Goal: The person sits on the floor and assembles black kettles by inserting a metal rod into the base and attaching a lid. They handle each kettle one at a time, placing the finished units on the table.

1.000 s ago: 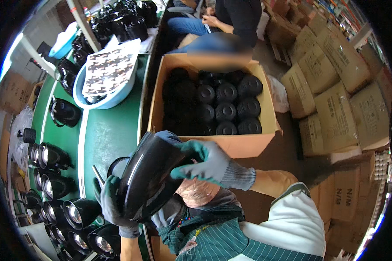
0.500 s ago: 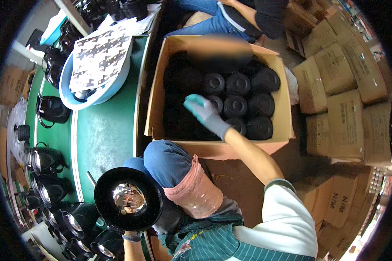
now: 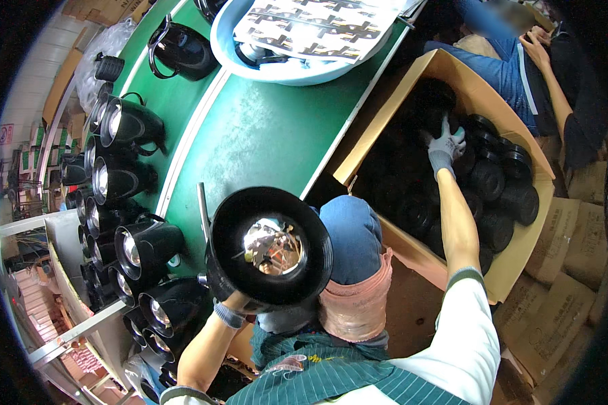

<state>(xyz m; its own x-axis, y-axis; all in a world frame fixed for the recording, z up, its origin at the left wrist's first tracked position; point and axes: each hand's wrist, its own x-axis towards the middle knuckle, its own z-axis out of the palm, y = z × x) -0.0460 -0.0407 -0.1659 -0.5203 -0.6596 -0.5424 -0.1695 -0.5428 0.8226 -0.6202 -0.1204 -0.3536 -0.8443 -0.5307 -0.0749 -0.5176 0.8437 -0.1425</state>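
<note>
My left hand [image 3: 238,304], in a grey-cuffed glove, is wrapped round the lower side of a black insulated jug [image 3: 270,196]. The jug's wide mouth faces me and shows a mirror-like silver liner; most of my fingers are hidden by its body. A thin metal rod [image 3: 203,202] sticks up at the jug's left side. My right hand [image 3: 447,145], gloved in grey, reaches into an open cardboard box [image 3: 520,270] at the right. Its fingers curl round a dark round lid [image 3: 434,120] among several black round lids [image 3: 486,179]; the lid's outline is hard to make out.
On the green bench [image 3: 263,135] stands a light blue basin [image 3: 290,77] with printed sheets [image 3: 317,34] across it. Several black jugs [image 3: 148,250] crowd the left side. Stacked cartons [image 3: 554,236] lie beyond the box. Another person's arm [image 3: 550,74] is at the upper right.
The view has turned, shifting the box rightward. My right hand has moved deeper toward the box's far side and closed on a lid. My left hand keeps the jug.
</note>
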